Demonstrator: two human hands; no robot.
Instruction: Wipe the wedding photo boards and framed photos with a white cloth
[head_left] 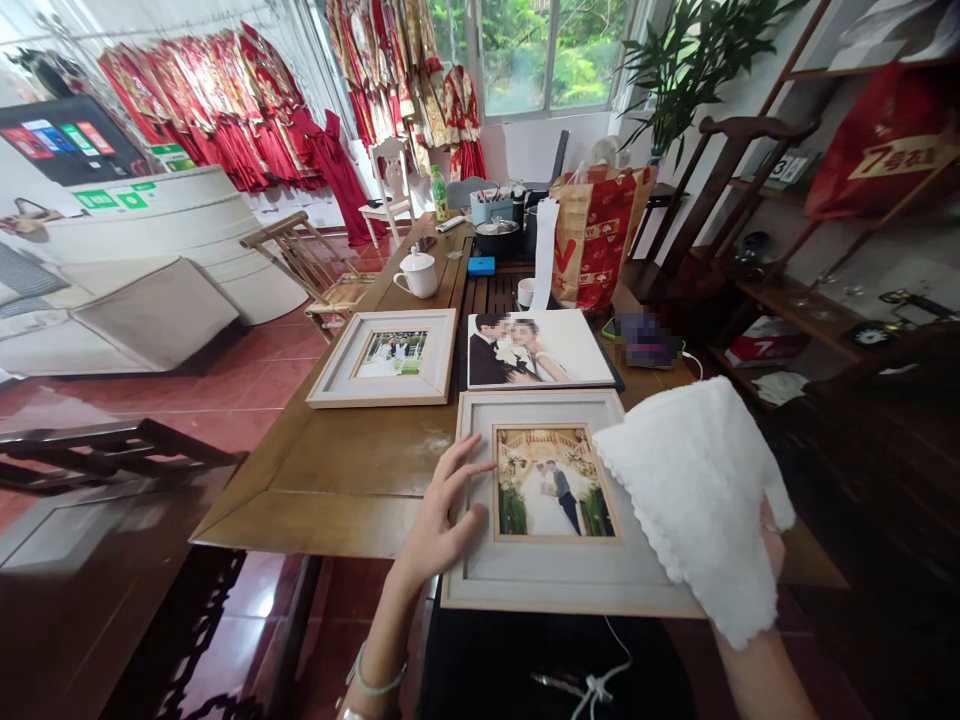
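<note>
Frame: nearest picture frame point(540, 575) lies flat at the near edge of the wooden table point(352, 470), pale wood with a wide mat, and its near side hangs a bit over the edge
Photo inside: wedding photo point(551, 485), a couple in front of some greenery
Left hand point(442, 510): resting on the left part of that frame, fingers spread and flat, fingertips right at the photo's left border, thumb lower down on the mat
Wrist: thin bracelet point(371, 680) on the left one
Right hand point(772, 535): holding a white cloth point(697, 500) up over the frame's right side; the cloth covers the fingers, so I honestly can't tell how they're curled, only a sliver of hand shows at its right edge
Cloth: fluffy, scalloped edge, hides the frame's right corner
Other frame: second frame point(337, 372) further back on the left, also lying flat
Next to it: unframed portrait print point(570, 345), just beyond the near frame
Further down the table: white lidded cup point(418, 272), red gift bag point(596, 235)
Background: red gowns point(247, 110) on a rail by the window
</note>
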